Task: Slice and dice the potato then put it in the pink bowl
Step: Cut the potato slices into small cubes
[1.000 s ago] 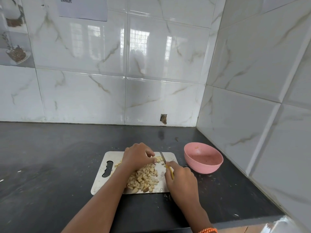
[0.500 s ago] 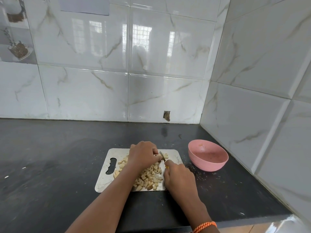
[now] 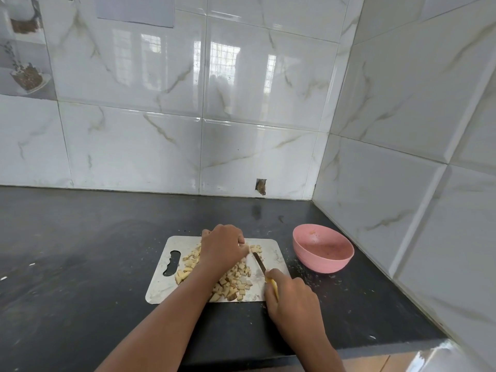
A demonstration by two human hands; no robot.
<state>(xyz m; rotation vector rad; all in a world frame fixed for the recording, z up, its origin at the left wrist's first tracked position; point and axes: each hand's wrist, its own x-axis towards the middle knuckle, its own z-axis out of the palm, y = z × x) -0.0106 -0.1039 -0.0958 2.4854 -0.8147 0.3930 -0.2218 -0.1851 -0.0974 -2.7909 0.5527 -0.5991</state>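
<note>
We take the cutting board [image 3: 161,285] as our landmark; it lies flat on the dark worktop [image 3: 80,251], its handle slot at its left end. Across the middle of the board we see the potato pieces [image 3: 236,280], a loose heap of small pale cubes, with a few more cubes near the board's far right corner. Our left hand [image 3: 222,248] sits over the far middle of the board, fingers curled down onto potato that it pins against the board; the hand hides what exactly lies under it. Our right hand [image 3: 292,299] is at the board's near right corner, clenched around the yellow handle of the knife [image 3: 259,262], whose blade slants up and left over the board towards the left hand and ends just beside its fingertips. The left forearm crosses the near edge of the board and covers part of the heap.

Right of the board, apart from it, stands the pink bowl [image 3: 322,264]; it holds no cubes, only some smears inside. Small crumbs speckle the worktop between the board and the bowl. Beyond the board rises a white marbled tile wall [image 3: 134,146], with a small broken hole [image 3: 261,187] low in it behind the board's right end. A second tiled wall closes in just right of the bowl. A sheet of paper [image 3: 135,9] hangs high on the wall.
</note>
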